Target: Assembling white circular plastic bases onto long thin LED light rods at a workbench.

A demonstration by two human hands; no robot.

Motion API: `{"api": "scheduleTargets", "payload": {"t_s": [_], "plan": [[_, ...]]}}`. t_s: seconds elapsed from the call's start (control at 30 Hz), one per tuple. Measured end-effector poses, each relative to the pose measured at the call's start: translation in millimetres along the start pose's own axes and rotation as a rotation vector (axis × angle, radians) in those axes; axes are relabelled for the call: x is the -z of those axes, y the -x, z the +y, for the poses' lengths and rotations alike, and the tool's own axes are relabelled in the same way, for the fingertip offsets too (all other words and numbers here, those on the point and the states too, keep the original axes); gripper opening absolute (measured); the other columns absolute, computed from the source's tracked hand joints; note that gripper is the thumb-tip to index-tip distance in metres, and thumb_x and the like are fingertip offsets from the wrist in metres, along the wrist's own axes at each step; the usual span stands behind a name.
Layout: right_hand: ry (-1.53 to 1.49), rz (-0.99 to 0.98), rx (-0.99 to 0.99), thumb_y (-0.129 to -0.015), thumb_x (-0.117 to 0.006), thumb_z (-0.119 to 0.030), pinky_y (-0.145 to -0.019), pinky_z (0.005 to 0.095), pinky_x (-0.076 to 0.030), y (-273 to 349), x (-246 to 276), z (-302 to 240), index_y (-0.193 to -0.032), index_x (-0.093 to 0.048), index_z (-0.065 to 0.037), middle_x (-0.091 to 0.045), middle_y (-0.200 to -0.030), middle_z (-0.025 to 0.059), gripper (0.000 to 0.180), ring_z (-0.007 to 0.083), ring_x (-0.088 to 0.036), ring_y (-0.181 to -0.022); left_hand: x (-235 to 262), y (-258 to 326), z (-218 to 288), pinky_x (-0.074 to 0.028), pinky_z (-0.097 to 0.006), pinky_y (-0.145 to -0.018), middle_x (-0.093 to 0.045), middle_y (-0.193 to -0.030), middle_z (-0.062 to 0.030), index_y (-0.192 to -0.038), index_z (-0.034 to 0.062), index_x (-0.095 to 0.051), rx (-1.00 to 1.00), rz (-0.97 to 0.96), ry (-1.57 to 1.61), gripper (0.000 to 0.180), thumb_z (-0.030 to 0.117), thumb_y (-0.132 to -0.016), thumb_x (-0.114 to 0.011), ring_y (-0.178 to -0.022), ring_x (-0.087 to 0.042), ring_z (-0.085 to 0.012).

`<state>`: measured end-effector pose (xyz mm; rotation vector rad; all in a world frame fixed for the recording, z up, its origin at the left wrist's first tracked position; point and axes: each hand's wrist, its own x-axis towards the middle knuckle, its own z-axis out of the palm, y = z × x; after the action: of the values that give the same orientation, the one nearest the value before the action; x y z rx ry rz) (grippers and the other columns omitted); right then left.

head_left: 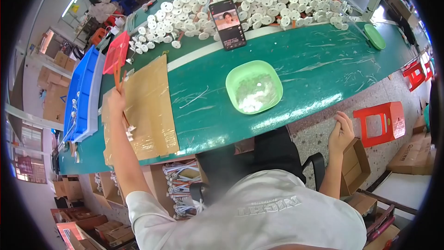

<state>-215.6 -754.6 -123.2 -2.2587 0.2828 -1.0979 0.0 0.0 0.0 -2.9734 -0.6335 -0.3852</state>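
My left hand is closed around a few thin orange-brown strips with small white pieces at their lower end. It is above a flat sheet of tape-covered brown cardboard on the green table. My right hand hangs off the table's front edge, fingers curled in, with nothing visible in it. Between my hands, a light green square bowl on the table contains small clear pieces. A phone with a lit screen leans against a heap of white round discs on stems.
At the left are a long blue tray and a red basket. A green dish lies far right. A red stool and an open cardboard box stand by my right arm. Bundled white-ended strips fill boxes below the table.
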Motion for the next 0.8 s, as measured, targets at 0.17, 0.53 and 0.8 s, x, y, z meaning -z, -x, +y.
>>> {"api": "scheduleTargets", "payload": {"t_s": [0.17, 0.53, 0.8], "plan": [[-0.101, -0.087, -0.171, -0.102, -0.053, -0.009, -0.063, 0.0233, -0.045, -30.1, 8.0, -9.3, -0.091, -0.068, 0.0, -0.072, -0.097, 0.0082, 0.021, 0.0105, -0.06, -0.074, -15.3, 26.0, 37.1, -0.052, -0.057, -0.091, -0.069, -0.107, -0.033, -0.114, -0.0059, -0.064, 0.117, -0.199, -0.141, 0.075, 0.066, -0.093, -0.056, -0.105, -0.066, -0.0494], [-0.362, 0.03, -0.182, -0.101, -0.057, -0.005, -0.063, 0.0227, -0.047, -77.1, -22.7, -53.1, -0.103, -0.064, -0.001, -0.07, -0.099, 0.0066, 0.008, 0.0101, -0.061, -0.076, 9.4, 51.2, 83.0, -0.051, -0.051, -0.096, -0.061, -0.127, -0.0227, -0.124, 0.0017, -0.058, -0.096, 0.214, 0.01, 0.057, 0.049, -0.094, -0.064, -0.118, -0.059, -0.0421], [-0.72, -0.564, 0.129, -0.095, -0.067, -0.009, -0.062, 0.0232, -0.046, -208.4, -104.7, -219.1, -0.099, -0.065, 0.0, -0.067, -0.083, 0.0047, 0.011, 0.0087, -0.058, -0.068, -37.9, 28.5, 166.0, -0.049, -0.048, -0.095, -0.066, -0.111, -0.0207, -0.113, 0.001, -0.063, -0.366, 0.488, 0.675, 0.031, 0.023, -0.091, -0.07, -0.106, -0.061, -0.0414]]}}
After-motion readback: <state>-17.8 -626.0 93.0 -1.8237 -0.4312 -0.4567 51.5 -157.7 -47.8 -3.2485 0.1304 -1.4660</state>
